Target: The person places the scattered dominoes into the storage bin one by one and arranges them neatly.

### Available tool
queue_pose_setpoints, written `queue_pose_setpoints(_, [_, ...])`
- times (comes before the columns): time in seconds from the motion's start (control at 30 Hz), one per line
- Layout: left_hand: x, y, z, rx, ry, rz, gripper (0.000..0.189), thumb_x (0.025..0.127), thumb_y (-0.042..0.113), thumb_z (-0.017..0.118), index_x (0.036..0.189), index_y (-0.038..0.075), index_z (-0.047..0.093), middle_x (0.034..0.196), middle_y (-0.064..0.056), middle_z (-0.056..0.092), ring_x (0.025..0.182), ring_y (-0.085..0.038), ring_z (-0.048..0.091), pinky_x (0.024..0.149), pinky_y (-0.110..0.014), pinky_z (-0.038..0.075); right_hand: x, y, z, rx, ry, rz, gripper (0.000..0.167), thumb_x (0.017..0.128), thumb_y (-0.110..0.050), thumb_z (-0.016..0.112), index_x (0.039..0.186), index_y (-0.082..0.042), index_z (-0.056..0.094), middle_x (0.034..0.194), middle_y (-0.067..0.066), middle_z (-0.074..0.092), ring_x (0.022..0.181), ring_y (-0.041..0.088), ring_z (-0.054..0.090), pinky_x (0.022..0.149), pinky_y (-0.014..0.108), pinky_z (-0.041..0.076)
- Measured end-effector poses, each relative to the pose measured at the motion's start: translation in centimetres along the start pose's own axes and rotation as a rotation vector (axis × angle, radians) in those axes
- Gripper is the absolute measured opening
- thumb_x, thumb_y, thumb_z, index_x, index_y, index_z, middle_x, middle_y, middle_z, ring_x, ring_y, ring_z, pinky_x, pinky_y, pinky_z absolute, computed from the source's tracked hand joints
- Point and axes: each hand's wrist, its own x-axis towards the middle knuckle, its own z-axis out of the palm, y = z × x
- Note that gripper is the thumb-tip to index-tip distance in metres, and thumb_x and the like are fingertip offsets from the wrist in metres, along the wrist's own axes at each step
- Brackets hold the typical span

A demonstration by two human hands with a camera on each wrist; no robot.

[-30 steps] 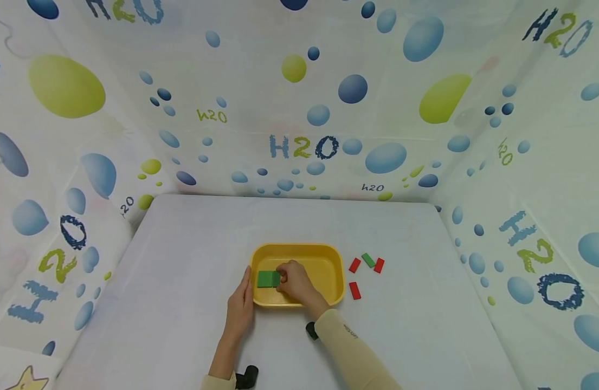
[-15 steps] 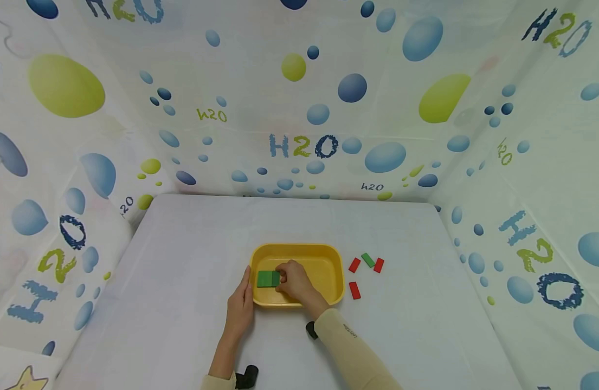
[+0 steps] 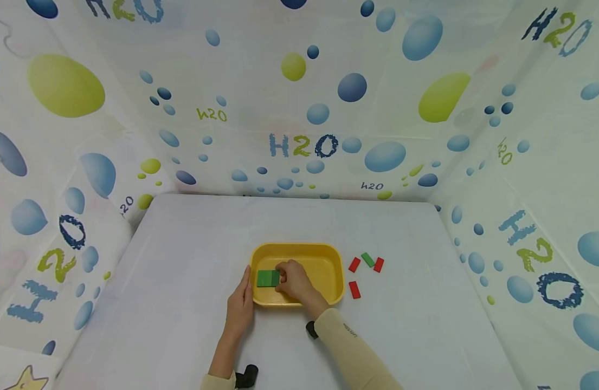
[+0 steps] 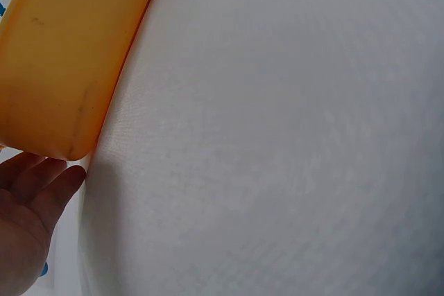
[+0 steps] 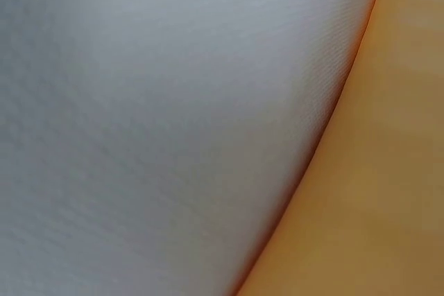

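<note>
The left hand [image 3: 240, 306] is resting extended fingers against the left end of the yellow tray [image 3: 323, 270]. Inside it, the right hand [image 3: 295, 283] is apparently pinching a green block [image 3: 276, 278], probably lining it up beside the green piece [image 3: 264, 279] at its left; next may call for loosening gently. Its long axis is running near to far. Rightward, three red blocks [image 3: 354, 290] and another green one [image 3: 367, 260] are lying on the surface [image 3: 401, 336].

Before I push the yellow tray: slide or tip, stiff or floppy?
The yellow tray would probably slide rather than tip: it sits low and wide on the white tabletop. Likely stiff, too: no buckling shows where the left hand rests against its end.
</note>
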Motion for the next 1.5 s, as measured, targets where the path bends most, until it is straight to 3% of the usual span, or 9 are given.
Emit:
queue_pose_setpoints(0.3, [0.1, 0.0, 0.0, 0.006, 0.001, 0.008, 0.047, 0.107, 0.017, 0.034, 0.154, 0.012, 0.031, 0.155, -0.01, 0.037, 0.143, -0.028, 0.036, 0.117, -0.043, 0.032, 0.0, 0.1, -0.1, 0.033, 0.006, 0.013, 0.049, 0.072, -0.006, 0.086, 0.116, -0.002, 0.066, 0.082, 0.0, 0.051, 0.07, 0.008, 0.046, 0.07, 0.021, 0.047])
queue_pose_setpoints(0.5, [0.0, 0.1, 0.0, 0.011, 0.005, 0.016, 0.047, 0.107, 0.017, 0.035, 0.154, 0.012, 0.032, 0.155, -0.011, 0.037, 0.143, -0.029, 0.036, 0.116, -0.044, 0.032, -0.4, 0.2, -0.3, 0.041, 0.108, -0.039, 0.053, 0.071, -0.006, 0.086, 0.12, -0.001, 0.066, 0.081, -0.001, 0.054, 0.073, 0.009, 0.048, 0.075, 0.022, 0.052])
queue_pose_setpoints(0.73, [-0.1, 0.2, 0.1, 0.019, 0.013, 0.017, 0.047, 0.107, 0.017, 0.035, 0.154, 0.013, 0.032, 0.155, -0.01, 0.038, 0.142, -0.03, 0.037, 0.116, -0.045, 0.032, -1.8, -0.1, -1.8, 0.172, 0.183, -0.037, 0.052, 0.079, -0.008, 0.08, 0.127, -0.002, 0.063, 0.11, 0.013, 0.063, 0.087, 0.015, 0.06, 0.076, 0.024, 0.057])
queue_pose_setpoints(0.97, [-0.2, 0.4, 0.2, 0.022, 0.012, 0.004, 0.047, 0.108, 0.019, 0.034, 0.154, 0.012, 0.032, 0.155, -0.01, 0.037, 0.143, -0.029, 0.036, 0.117, -0.042, 0.032, -3.6, 0.1, -4.4, 0.185, 0.232, -0.051, 0.051, 0.082, -0.011, 0.078, 0.13, -0.004, 0.061, 0.116, 0.016, 0.064, 0.092, 0.019, 0.061, 0.078, 0.027, 0.056])
queue_pose_setpoints(1.17, [-0.3, 0.6, 0.1, 0.015, 0.005, -0.006, 0.047, 0.108, 0.02, 0.034, 0.154, 0.013, 0.031, 0.156, -0.009, 0.036, 0.144, -0.027, 0.035, 0.117, -0.032, 0.029, -5.6, 0.9, -7.4, 0.183, 0.298, -0.086, 0.053, 0.081, -0.012, 0.08, 0.13, -0.007, 0.06, 0.118, 0.013, 0.064, 0.092, 0.017, 0.061, 0.077, 0.026, 0.055])
queue_pose_setpoints(1.33, [-0.3, 0.7, 0.0, 0.011, -0.008, -0.004, 0.047, 0.108, 0.02, 0.033, 0.154, 0.012, 0.03, 0.157, -0.01, 0.034, 0.145, -0.027, 0.033, 0.117, -0.04, 0.029, -7.4, 2.1, -10.0, 0.158, 0.383, -0.133, 0.056, 0.076, -0.009, 0.083, 0.128, -0.011, 0.062, 0.11, 0.006, 0.063, 0.089, 0.018, 0.063, 0.074, 0.03, 0.057])
queue_pose_setpoints(1.5, [-0.3, 0.8, 0.0, 0.01, -0.009, -0.005, 0.047, 0.108, 0.02, 0.032, 0.154, 0.01, 0.03, 0.157, -0.01, 0.034, 0.145, -0.028, 0.033, 0.118, -0.042, 0.029, -9.2, 3.6, -12.4, 0.138, 0.378, -0.102, 0.065, 0.075, -0.01, 0.084, 0.134, -0.013, 0.058, 0.121, 0.009, 0.061, 0.094, 0.021, 0.063, 0.079, 0.041, 0.059])
